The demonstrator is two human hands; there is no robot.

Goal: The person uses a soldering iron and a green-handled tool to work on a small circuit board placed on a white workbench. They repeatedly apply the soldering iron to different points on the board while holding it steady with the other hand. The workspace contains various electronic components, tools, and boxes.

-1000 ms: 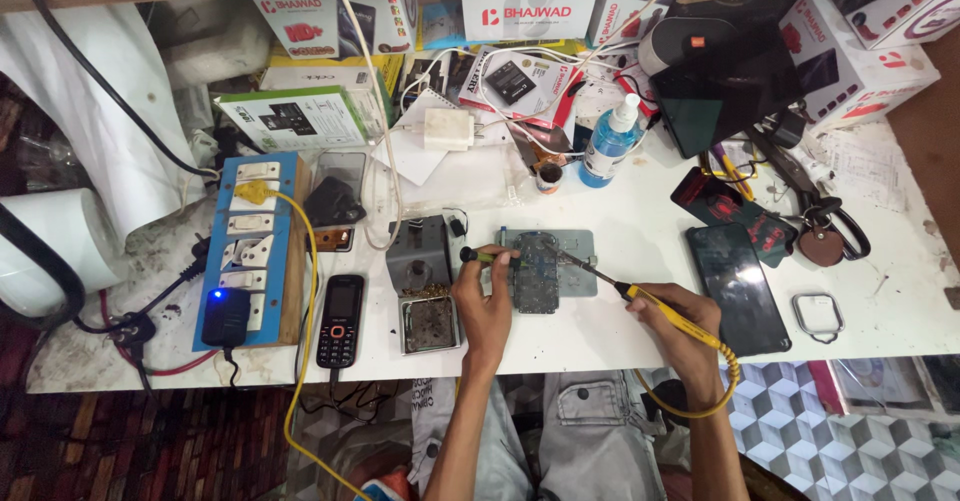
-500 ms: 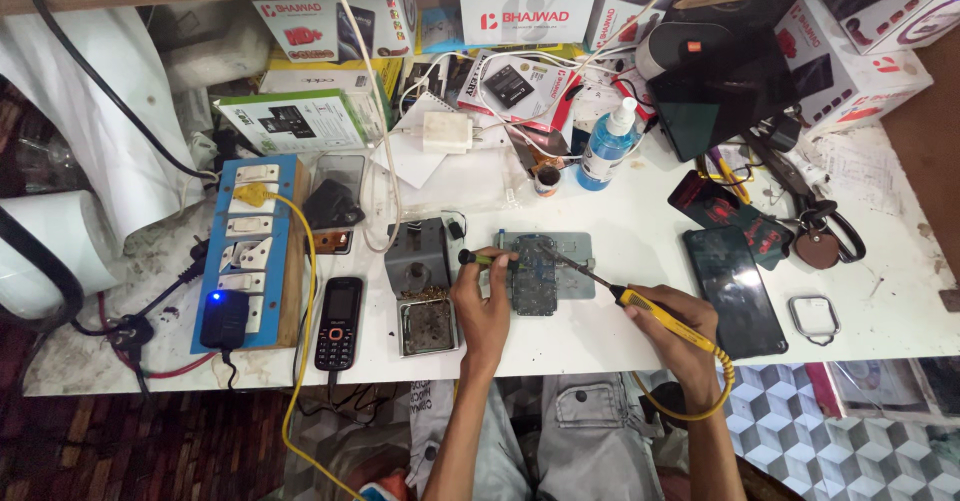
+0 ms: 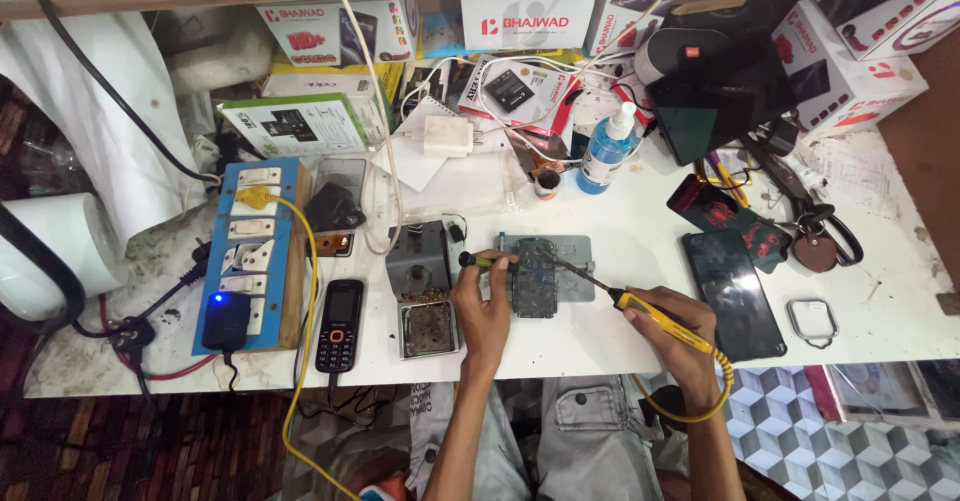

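White table (image 3: 620, 336) messy, boxes at back. Right hand (image 3: 678, 329) closed round yellow soldering iron (image 3: 655, 316), tip on circuit board (image 3: 535, 279) at table's front. Left hand (image 3: 484, 301) pinches green-handled tool (image 3: 482, 260). Patterned floor below.

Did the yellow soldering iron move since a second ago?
No. The yellow soldering iron in the right hand lies as before, its tip over the circuit board, left of the dark phone.

Just one cam, head-mounted, looking nearly straight down on the white workbench (image 3: 620, 346) from fairly high up; shelf edge at top, the wearer's lap at bottom.
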